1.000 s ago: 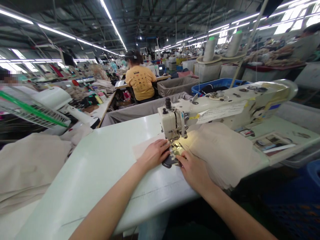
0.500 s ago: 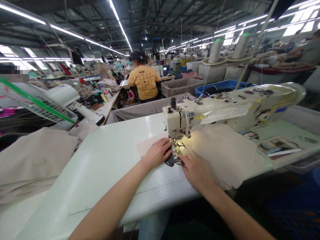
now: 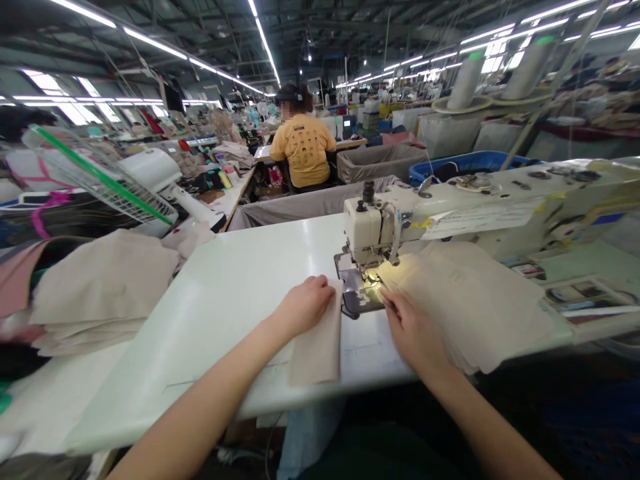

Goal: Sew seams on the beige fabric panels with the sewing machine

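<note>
My left hand (image 3: 306,308) is closed on the upper end of a beige fabric piece (image 3: 317,353), which lies on the pale table left of the metal needle plate (image 3: 361,303). Above that plate stands the head of a sewing machine (image 3: 367,227), its lamp lighting the needle area. To the right of the plate, my right hand (image 3: 413,328) pinches at the near-left edge of a stack of beige fabric pieces (image 3: 480,300). How many layers its fingers hold is hidden.
Folded beige cloth (image 3: 105,287) is heaped at the left, beside a white fan (image 3: 150,170). A tray of small tools (image 3: 590,300) sits at the right. Beyond the table are a grey cloth bin (image 3: 285,212), a blue basket (image 3: 470,163) and a seated person in yellow (image 3: 304,150).
My left hand has drawn the fabric piece from beside the needle leftward and toward me. My right hand has left the needle plate for the stack's edge. The view has shifted left.
</note>
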